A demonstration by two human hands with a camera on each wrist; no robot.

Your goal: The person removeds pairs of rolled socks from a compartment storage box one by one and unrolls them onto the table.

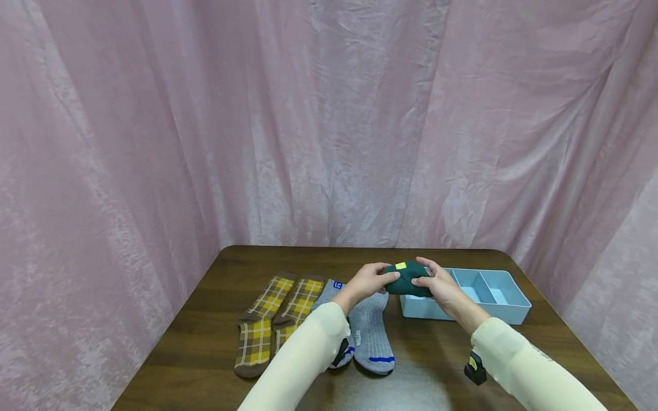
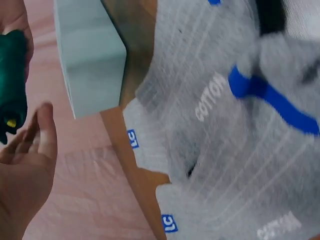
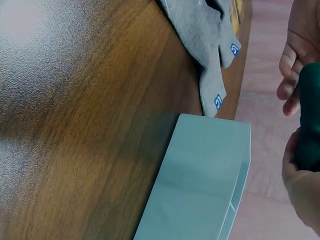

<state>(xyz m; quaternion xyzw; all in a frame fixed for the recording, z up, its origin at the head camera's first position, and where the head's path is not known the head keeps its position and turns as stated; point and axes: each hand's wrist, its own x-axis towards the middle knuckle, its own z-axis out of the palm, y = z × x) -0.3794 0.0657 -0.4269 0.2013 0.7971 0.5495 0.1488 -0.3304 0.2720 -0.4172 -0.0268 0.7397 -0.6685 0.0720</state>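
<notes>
A bundle of rolled dark green socks (image 1: 408,278) with a small yellow patch is up in front of the box. My right hand (image 1: 444,288) grips its right end, thumb on the near side and fingers around the far side. At the other end is my left hand (image 1: 364,283), its thumb overlapping the bundle in the head view. In the left wrist view the left hand (image 2: 30,165) has its thumb and fingers spread, with a gap to the bundle (image 2: 12,85). The light blue divided box (image 1: 418,308) stands behind and below the right hand.
Two grey socks (image 1: 372,337) with blue stripes lie flat on the brown wooden table (image 1: 195,342), partly under the left forearm. Left of them lie two yellow-and-brown plaid socks (image 1: 257,337). Pink curtains (image 1: 329,125) hang behind the table.
</notes>
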